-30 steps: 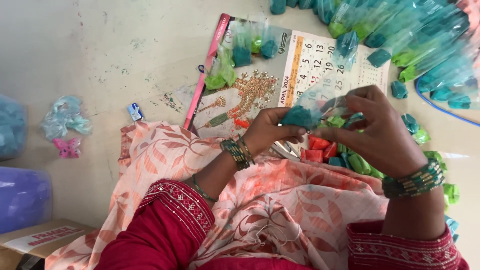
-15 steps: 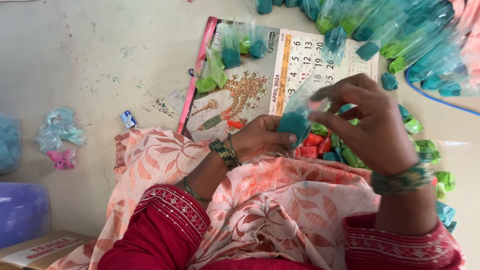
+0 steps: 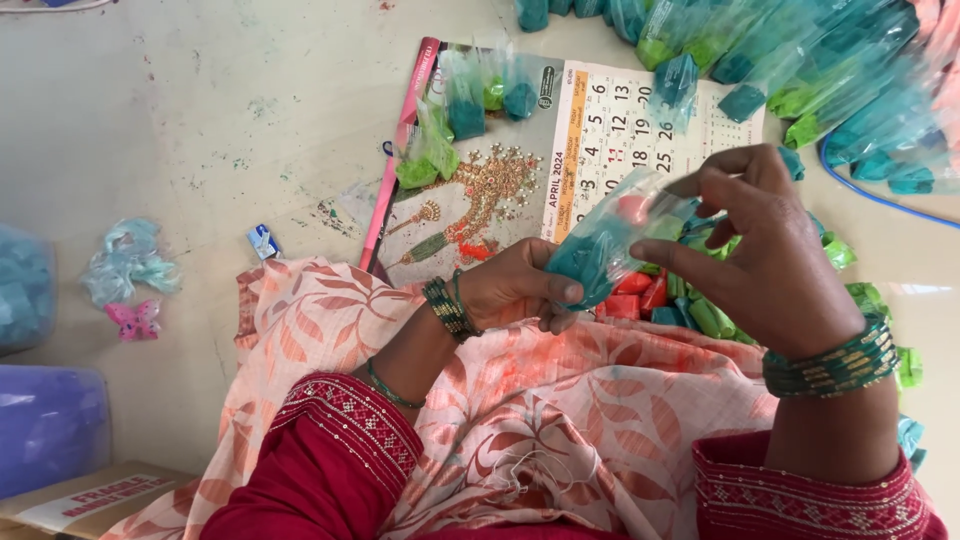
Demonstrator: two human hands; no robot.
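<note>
- left hand (image 3: 515,288) — thumb and fingers pinched on the filled lower end of a small clear packet (image 3: 600,250) of teal powder, likely to keep the weight steady
- right hand (image 3: 770,255) — fingertips pinched on the packet's loose upper end, other fingers fanned out above; looks like it's drawing the plastic taut
- packet is held in the air between both hands, tilted, above the lap edge and the calendar (image 3: 560,160)
- both wrists bent inward, forearms coming up from the bottom of frame; green bangles (image 3: 830,365) on right wrist, darker ones on left
- just under the hands: heap of red and green small packets (image 3: 670,300) on the calendar, close for easy reach
- calendar lies flat on the floor (image 3: 200,120) as a work mat — a few green and teal packets sit on its top part
- big pile of teal and green packets (image 3: 830,70) top right
- peach floral cloth (image 3: 500,400) over the lap
- far left: pink butterfly clip (image 3: 135,320), apart from the work
</note>
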